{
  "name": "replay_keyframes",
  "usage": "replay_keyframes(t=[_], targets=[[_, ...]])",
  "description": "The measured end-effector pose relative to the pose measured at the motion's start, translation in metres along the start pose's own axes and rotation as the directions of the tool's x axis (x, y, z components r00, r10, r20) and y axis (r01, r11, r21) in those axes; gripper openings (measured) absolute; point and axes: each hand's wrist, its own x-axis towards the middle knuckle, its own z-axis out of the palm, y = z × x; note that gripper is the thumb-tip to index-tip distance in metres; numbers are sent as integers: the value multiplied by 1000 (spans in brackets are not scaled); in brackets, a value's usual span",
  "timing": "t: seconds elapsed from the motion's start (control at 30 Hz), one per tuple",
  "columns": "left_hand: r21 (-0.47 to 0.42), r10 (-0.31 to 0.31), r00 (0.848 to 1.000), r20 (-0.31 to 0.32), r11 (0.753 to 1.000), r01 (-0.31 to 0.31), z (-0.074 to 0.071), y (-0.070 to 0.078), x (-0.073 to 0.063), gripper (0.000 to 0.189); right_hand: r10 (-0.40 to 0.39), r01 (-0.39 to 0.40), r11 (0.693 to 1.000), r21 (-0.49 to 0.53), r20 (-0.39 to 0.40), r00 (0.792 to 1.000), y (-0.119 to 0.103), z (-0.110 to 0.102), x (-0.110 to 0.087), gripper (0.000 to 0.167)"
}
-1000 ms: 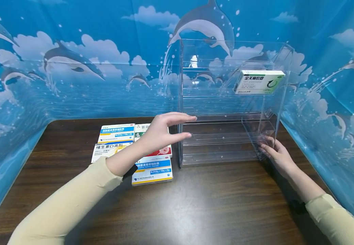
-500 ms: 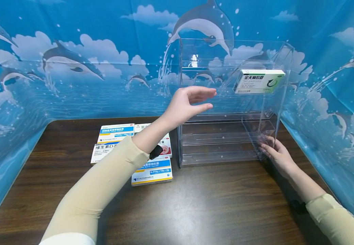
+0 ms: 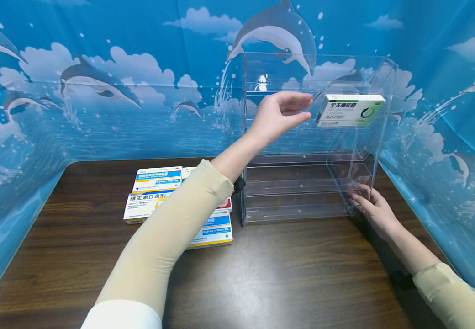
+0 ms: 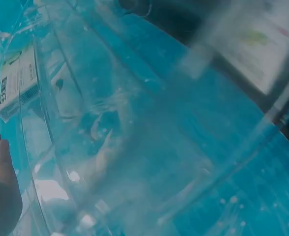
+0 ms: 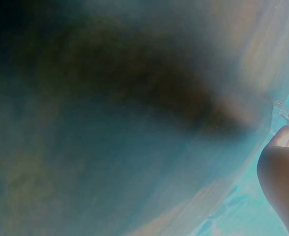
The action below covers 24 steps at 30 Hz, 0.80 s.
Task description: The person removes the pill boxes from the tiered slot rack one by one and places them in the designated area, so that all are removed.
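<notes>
A clear acrylic display rack (image 3: 299,213) with stepped shelves stands upright at the back right of the table. High on its right side rests a white and green medicine box (image 3: 350,110), seen edge-on in the left wrist view (image 4: 19,81). My left hand (image 3: 276,114) is raised in front of the upper shelves, just left of that box, holding nothing. Its thumb and fingers are spread apart, with a gap between them and the box. Down at the rack's lower right corner, my right hand (image 3: 374,211) grips the side panel. Most of the right wrist view is dark blur.
Several medicine boxes lie left of the rack, among them a blue and white box (image 3: 157,178) and a vitamin D box (image 3: 143,205). My left sleeve (image 3: 176,228) covers part of them. A dolphin-printed curtain (image 3: 110,114) surrounds the brown wooden table (image 3: 295,274).
My left hand has risen and moved right, from the rack's left edge to beside the white and green box. The right hand, rack and boxes have stayed put.
</notes>
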Motion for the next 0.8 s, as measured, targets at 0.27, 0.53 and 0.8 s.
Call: replay_keyframes(t=[0.27,0.53,0.8], targets=[[16,-44,999,-15,999,44,20,-3,24,43,18,-18,999,-33,-7,1000,-1,0,0,26],[55,-47,999,-7,997,48,33,-3,38,48,13,-14,1000,-28,-13,1000,-3,-1,0,25],[132,-9,1000,-2,991,9,44,-8,40,50,30,-30,998,-55,-12,999,-1,0,0,25]])
